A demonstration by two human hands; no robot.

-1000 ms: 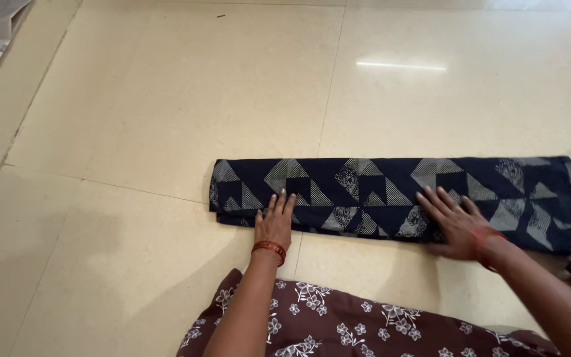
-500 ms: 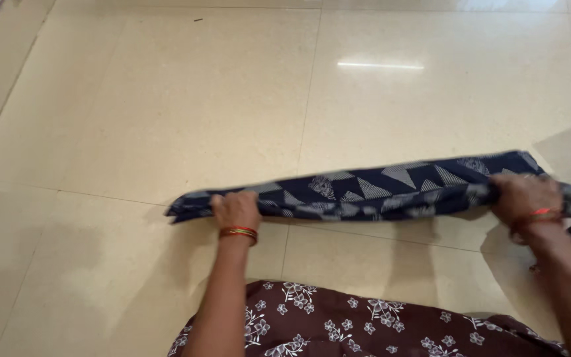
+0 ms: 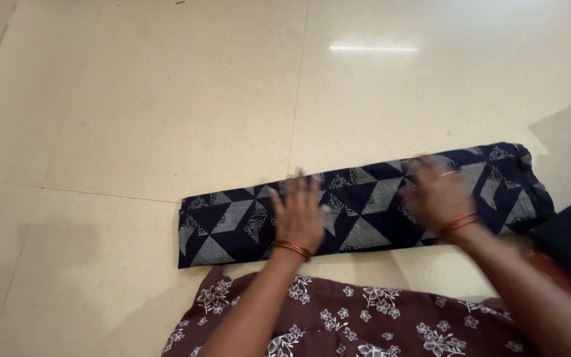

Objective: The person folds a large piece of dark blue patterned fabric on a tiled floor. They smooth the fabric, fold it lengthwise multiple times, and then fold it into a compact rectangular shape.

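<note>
Glossy cream floor tiles (image 3: 133, 112) carry a dark blue cloth (image 3: 365, 198) with pale triangles, folded into a long narrow band just beyond a brown flowered garment (image 3: 338, 324). Both hands lie flat and spread on it, gripping nothing — the left hand (image 3: 299, 215) near the cloth's middle, the right hand (image 3: 436, 197) toward its far right end. Pressing evenly outward from the cloth's middle would flatten the fold best — edges kept lined up.

Bright, even indoor light; a white glare streak (image 3: 373, 48) shines on the glossy floor (image 3: 133, 119). Both hands are motion-blurred, and soft shadow darkens the right edge.
</note>
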